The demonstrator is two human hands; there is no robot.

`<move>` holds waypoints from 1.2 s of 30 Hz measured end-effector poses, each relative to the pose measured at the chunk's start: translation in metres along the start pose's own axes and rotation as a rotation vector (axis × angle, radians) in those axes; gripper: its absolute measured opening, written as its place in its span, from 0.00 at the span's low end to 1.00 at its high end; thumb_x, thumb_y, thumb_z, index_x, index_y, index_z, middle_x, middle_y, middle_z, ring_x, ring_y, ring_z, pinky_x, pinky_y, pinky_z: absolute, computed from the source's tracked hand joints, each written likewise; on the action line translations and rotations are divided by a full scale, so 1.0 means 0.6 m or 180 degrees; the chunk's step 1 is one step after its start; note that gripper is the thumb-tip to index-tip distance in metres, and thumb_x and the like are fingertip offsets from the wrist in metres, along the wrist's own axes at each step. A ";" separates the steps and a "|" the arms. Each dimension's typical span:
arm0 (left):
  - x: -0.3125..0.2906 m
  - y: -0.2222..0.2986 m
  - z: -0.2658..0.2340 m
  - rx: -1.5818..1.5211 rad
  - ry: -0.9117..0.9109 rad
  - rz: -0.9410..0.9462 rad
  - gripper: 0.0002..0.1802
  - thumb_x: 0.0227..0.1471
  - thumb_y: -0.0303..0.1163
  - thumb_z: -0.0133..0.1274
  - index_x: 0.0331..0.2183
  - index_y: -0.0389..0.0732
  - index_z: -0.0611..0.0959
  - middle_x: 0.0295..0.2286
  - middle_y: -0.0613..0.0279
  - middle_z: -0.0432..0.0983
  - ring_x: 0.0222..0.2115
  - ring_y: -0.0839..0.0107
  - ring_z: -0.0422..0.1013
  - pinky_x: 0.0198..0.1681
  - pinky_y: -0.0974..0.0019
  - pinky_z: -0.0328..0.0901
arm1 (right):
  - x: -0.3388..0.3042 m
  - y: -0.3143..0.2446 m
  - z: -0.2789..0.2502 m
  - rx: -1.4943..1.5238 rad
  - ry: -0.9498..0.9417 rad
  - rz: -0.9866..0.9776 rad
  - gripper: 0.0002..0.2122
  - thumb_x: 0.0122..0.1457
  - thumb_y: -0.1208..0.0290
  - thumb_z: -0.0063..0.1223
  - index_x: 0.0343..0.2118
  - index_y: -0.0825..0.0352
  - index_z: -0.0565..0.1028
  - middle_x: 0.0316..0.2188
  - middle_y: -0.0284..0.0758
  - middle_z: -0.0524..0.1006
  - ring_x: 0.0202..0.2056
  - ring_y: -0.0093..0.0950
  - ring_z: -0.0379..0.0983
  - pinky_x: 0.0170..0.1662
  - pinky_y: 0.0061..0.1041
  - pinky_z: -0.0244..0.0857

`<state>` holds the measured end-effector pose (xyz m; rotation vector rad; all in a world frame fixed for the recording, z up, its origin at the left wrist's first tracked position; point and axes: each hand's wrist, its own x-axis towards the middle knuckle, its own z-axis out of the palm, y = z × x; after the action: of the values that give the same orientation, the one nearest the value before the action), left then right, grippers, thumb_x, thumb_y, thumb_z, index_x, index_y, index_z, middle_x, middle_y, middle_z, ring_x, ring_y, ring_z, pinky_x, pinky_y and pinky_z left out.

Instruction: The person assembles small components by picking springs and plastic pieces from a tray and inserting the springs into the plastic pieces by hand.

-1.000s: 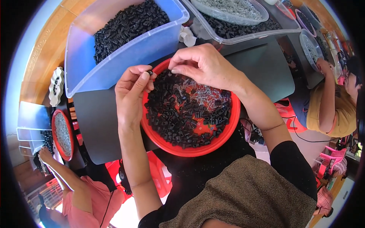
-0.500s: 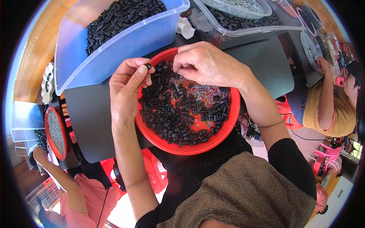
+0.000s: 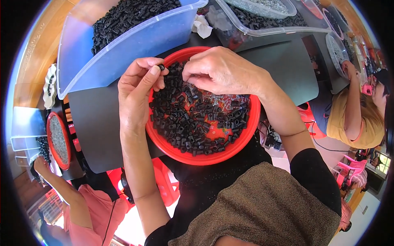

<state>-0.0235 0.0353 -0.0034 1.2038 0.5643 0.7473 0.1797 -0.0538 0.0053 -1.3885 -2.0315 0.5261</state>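
Over the upper-left rim of the red plastic basin (image 3: 201, 160), the left hand (image 3: 137, 84) pinches one black tubular piece (image 3: 161, 67), while the right hand (image 3: 230, 71), narrowed, perhaps picks silver springs (image 3: 223, 102), its hold unclear, the next move calling for steady pinching

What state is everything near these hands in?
Left hand: pinching a small black piece
Right hand: curled over the red bowl, grip hidden
Red bowl: holding loose black pieces and silvery bits
Blue tub: open, piled black pieces inside
Clear tub: open
White paper: crumpled
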 end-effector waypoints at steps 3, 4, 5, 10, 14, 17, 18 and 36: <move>-0.001 0.001 -0.002 0.0056 -0.0065 0.0010 0.07 0.57 0.28 0.52 0.38 0.38 0.80 0.30 0.63 0.78 0.26 0.81 0.67 0.32 0.77 0.61 | 0.003 -0.005 -0.001 0.0119 -0.0156 -0.0162 0.03 0.49 0.76 0.54 0.26 0.69 0.76 0.23 0.42 0.76 0.28 0.42 0.74 0.33 0.38 0.67; -0.001 0.003 0.000 0.0044 -0.0038 0.0003 0.07 0.57 0.27 0.52 0.37 0.37 0.80 0.29 0.63 0.77 0.25 0.80 0.66 0.31 0.77 0.61 | 0.003 -0.007 -0.001 0.0178 -0.0216 -0.0153 0.03 0.50 0.75 0.54 0.26 0.69 0.76 0.23 0.42 0.76 0.28 0.42 0.74 0.33 0.38 0.67; -0.001 0.004 0.002 0.0031 -0.0013 -0.0006 0.06 0.57 0.27 0.52 0.37 0.37 0.81 0.29 0.62 0.77 0.25 0.80 0.66 0.31 0.77 0.61 | 0.003 -0.007 0.000 0.0236 -0.0276 -0.0139 0.03 0.50 0.75 0.55 0.26 0.69 0.76 0.24 0.42 0.76 0.29 0.42 0.74 0.34 0.37 0.67; 0.001 0.002 0.002 0.0031 -0.0009 0.0018 0.06 0.56 0.26 0.52 0.37 0.37 0.81 0.29 0.62 0.77 0.25 0.80 0.66 0.31 0.77 0.61 | 0.002 -0.004 -0.001 0.0130 -0.0222 -0.0194 0.03 0.49 0.75 0.55 0.25 0.69 0.75 0.23 0.43 0.76 0.28 0.43 0.74 0.33 0.38 0.67; 0.000 0.002 0.002 0.0027 0.0004 0.0009 0.06 0.56 0.26 0.52 0.37 0.37 0.81 0.29 0.62 0.77 0.25 0.80 0.66 0.31 0.77 0.62 | -0.001 -0.002 -0.020 -0.0105 -0.0249 0.0067 0.03 0.48 0.76 0.54 0.23 0.70 0.75 0.21 0.43 0.75 0.28 0.44 0.74 0.33 0.38 0.67; 0.000 0.001 0.001 0.0057 0.0015 -0.0011 0.06 0.56 0.27 0.53 0.37 0.37 0.81 0.29 0.62 0.77 0.25 0.80 0.67 0.31 0.77 0.62 | -0.003 -0.001 -0.024 -0.0177 -0.0476 0.0111 0.03 0.47 0.77 0.55 0.25 0.69 0.75 0.22 0.42 0.75 0.28 0.42 0.74 0.32 0.36 0.67; 0.000 0.000 0.001 0.0054 0.0009 -0.0014 0.06 0.56 0.27 0.53 0.37 0.37 0.81 0.29 0.62 0.77 0.25 0.80 0.67 0.31 0.77 0.62 | -0.004 0.000 -0.025 -0.0217 -0.0642 0.0131 0.03 0.47 0.78 0.56 0.26 0.69 0.75 0.24 0.40 0.75 0.28 0.40 0.74 0.31 0.34 0.66; 0.000 -0.001 0.002 0.0110 0.0001 -0.0010 0.06 0.56 0.27 0.53 0.37 0.37 0.81 0.29 0.62 0.77 0.24 0.80 0.66 0.30 0.77 0.62 | -0.004 0.003 -0.003 -0.0225 -0.0778 -0.0105 0.06 0.49 0.76 0.59 0.29 0.71 0.77 0.25 0.40 0.76 0.30 0.39 0.74 0.34 0.35 0.67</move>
<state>-0.0224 0.0343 -0.0035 1.2345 0.5812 0.7378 0.1830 -0.0553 0.0049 -1.3859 -2.2829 0.6419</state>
